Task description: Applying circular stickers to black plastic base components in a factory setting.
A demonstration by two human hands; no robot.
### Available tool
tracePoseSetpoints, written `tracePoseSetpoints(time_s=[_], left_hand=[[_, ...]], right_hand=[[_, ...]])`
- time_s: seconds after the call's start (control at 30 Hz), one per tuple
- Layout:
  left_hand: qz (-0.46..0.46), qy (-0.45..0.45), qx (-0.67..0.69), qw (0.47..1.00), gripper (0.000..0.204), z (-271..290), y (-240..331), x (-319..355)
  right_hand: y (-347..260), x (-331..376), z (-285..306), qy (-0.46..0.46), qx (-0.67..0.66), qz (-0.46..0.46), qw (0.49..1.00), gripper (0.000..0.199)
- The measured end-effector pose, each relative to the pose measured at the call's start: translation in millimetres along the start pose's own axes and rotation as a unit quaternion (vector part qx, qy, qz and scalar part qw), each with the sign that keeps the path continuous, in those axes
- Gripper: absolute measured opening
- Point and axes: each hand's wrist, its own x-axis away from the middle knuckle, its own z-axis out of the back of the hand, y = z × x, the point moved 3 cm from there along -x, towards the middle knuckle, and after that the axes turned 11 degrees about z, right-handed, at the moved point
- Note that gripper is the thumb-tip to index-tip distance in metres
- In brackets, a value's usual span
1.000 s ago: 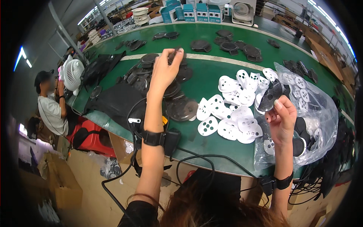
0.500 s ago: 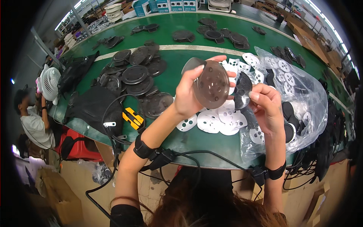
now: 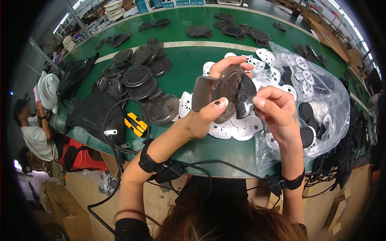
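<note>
My left hand (image 3: pixel 204 118) is closed around a dark grey, see-through round plastic base (image 3: pixel 226 90), its thumb across the near face. A flat tab (image 3: pixel 203 93) sticks out from the base's left side. Between thumb and fingers, my right hand (image 3: pixel 278 110) pinches a shiny black half-moon piece (image 3: pixel 245 98) with holes in it. This piece is at the right edge of the base; whether they touch, I cannot tell. Below and behind the hands, white oval sheets with holes (image 3: pixel 242 127) lie scattered on the green table (image 3: pixel 189 156).
Similar dark round bases (image 3: pixel 136 76) are heaped at the left, with others farther back. A clear plastic bag (image 3: pixel 331 94) of white pieces lies at the right. A black mesh bag (image 3: pixel 96 116) and yellow clip (image 3: pixel 135 124) lie left. Another person (image 3: pixel 36 132) handles a white fan (image 3: pixel 48 91).
My left hand has turned the base more edge-on, so its tab shows fully at the left. The black half-moon piece has moved left with my right hand, nearer the base.
</note>
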Motion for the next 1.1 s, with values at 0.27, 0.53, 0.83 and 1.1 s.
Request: tracePoseSetpoints(time_s=[0.27, 0.53, 0.83, 1.1], left_hand=[[-0.016, -0.007, -0.025, 1.0, 0.08, -1.9, -1.8, 2.3], [-0.053, -0.051, -0.134, 0.988, 0.076, 0.7, -1.5, 4.8], [-0.064, -0.058, -0.146, 0.986, 0.074, 1.9, -1.7, 3.4], [-0.081, -0.061, -0.163, 0.981, 0.073, 1.7, -2.6, 3.2]], right_hand=[[-2.4, 1.6, -0.3, -0.007, 0.053, 0.004, 0.999, 0.01], [-5.8, 1.4, -3.1, -0.019, 0.071, 0.032, 0.997, 0.007], [-5.6, 2.1, -1.9, -0.006, 0.063, 0.016, 0.998, 0.008], [-4.4, 2.1, -1.5, 0.001, 0.063, 0.016, 0.998, 0.009]])
